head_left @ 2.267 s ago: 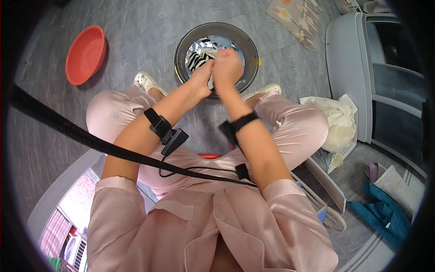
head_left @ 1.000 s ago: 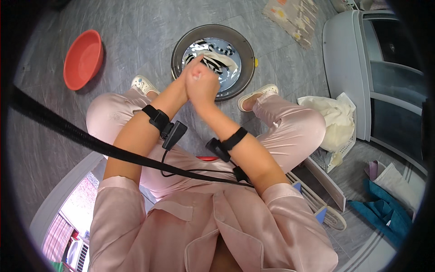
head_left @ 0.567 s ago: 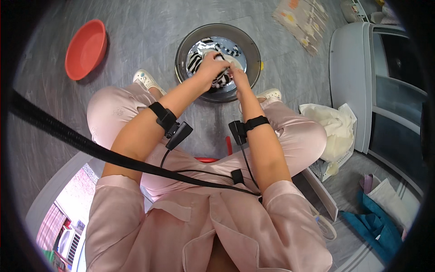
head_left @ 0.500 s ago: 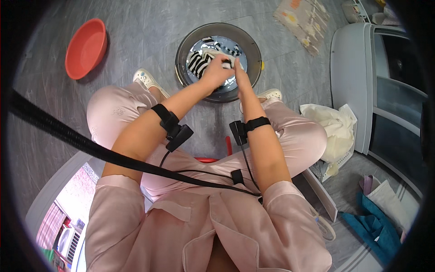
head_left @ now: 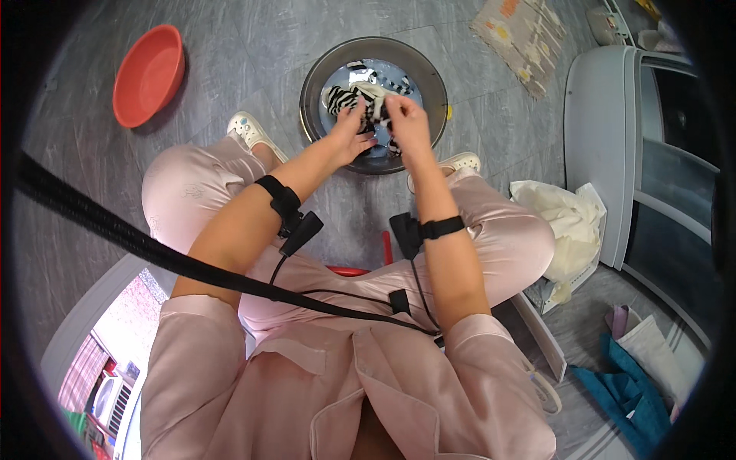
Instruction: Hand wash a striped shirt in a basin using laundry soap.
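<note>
Grey tiled floor (head_left: 230,61) is spreading under a seated person in pale pink clothes, knees apart, with a black strap crossing the chest. Both forearms, each wearing a black band with a small device, are reaching forward over a round metal basin (head_left: 314,80) standing between the feet. The left hand (head_left: 354,134) and right hand (head_left: 406,123) are both closing on a black-and-white striped cloth (head_left: 349,98), bunching it just above the water inside the basin. Off to the right, a cream cloth (head_left: 560,222) is lying in a heap beside a white appliance (head_left: 606,138). Farther away on the left, a red bowl (head_left: 147,75) is sitting on the floor
</note>
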`<state>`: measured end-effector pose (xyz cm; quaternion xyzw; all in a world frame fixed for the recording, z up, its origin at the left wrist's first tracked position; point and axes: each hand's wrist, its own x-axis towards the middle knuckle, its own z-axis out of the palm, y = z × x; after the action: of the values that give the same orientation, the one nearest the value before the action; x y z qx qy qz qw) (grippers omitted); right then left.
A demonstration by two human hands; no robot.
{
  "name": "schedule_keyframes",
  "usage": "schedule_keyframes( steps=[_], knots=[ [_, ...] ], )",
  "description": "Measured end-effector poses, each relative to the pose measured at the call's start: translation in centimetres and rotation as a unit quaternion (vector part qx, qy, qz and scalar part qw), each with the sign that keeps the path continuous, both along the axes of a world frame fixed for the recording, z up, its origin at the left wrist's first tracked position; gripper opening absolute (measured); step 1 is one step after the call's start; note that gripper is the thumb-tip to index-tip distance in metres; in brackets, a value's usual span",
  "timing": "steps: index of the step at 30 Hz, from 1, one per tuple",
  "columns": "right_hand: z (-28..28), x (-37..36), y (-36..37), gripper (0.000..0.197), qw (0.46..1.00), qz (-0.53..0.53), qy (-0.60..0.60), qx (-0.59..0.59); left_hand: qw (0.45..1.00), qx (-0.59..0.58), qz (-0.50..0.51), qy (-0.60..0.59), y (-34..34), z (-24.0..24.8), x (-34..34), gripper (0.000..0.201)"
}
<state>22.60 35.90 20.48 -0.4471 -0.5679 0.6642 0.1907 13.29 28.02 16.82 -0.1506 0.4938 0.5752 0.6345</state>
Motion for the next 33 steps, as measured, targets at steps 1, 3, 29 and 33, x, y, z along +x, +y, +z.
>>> schedule_keyframes(
  steps=[1, 3, 29, 33],
  knots=[
    [0.3, -0.8, -1.1, 0.023, 0.998, 0.007, -0.017, 0.061, 0.996, 0.073, 0.022, -0.053, 0.0, -0.7, -0.9, 0.056],
    [1.8, -1.9, -3.9, 0.026, 0.983, 0.079, -0.039, 0.159, 0.993, 0.073, -0.006, -0.097, 0.4, -1.3, -2.7, 0.046],
    [-5.5, -5.3, 0.5, 0.022, 0.883, -0.111, -0.347, 0.296, 0.993, -0.073, 0.003, -0.094, 1.5, -3.0, -1.4, 0.019],
    [-4.1, -5.2, -1.0, 0.024, 0.910, -0.135, -0.307, 0.244, 0.990, -0.090, 0.043, -0.102, 1.9, -0.7, -1.7, 0.017]
  ],
)
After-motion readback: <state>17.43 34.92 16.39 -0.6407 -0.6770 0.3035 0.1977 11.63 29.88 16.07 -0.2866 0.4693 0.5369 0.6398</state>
